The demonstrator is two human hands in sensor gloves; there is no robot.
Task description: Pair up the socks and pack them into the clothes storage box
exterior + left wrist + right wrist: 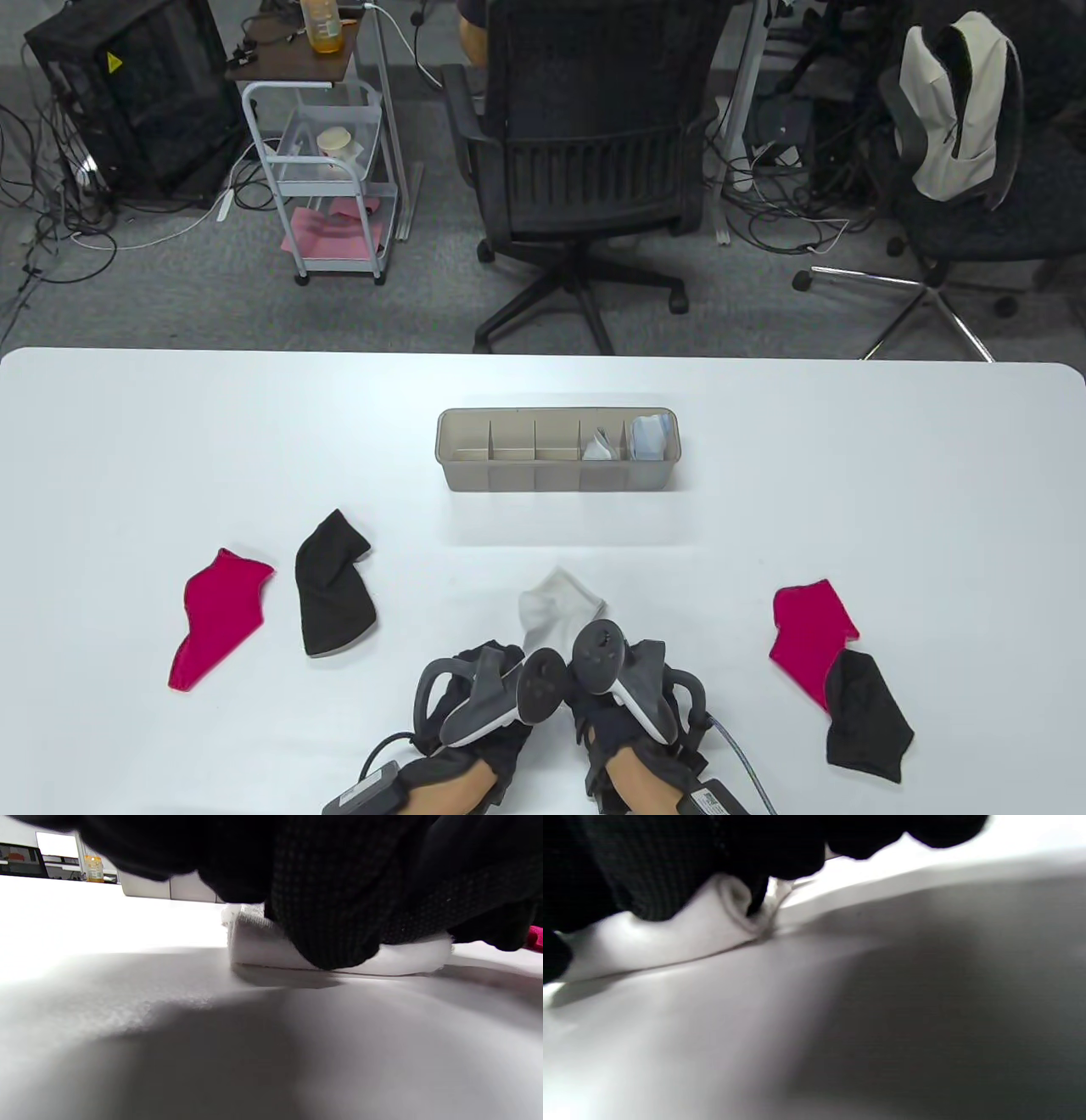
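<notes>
Office chairs [585, 161], a wire trolley [327, 170] and tangled floor cables stand beyond the white table [933, 475] where the person works; both gloved hands sit side by side at the near edge, trackers nearly touching, on the near end of a white sock [556, 604] whose far end pokes out ahead of them; the left hand [479, 692] has its fingers [331, 921] bent down over the sock's folded edge [263, 942], pressing it to the table; the right hand [632, 688] has fingertips [780, 853] curled into a rolled lip of the same sock [712, 921], pinching it; straight ahead of the hands, well apart, lies the clothes storage box [557, 450], a grey divided tray, with a white bundle [601, 445] in the second compartment from its right end and a pale blue bundle [650, 437] in the end one, the other compartments bare; off to the left of the left hand lie a black sock [333, 584] and, farther out, a pink sock [216, 615], close together but apart; off to the right of the right hand a second pink sock [806, 632] lies with a second black sock [865, 717] overlapping its near corner.
</notes>
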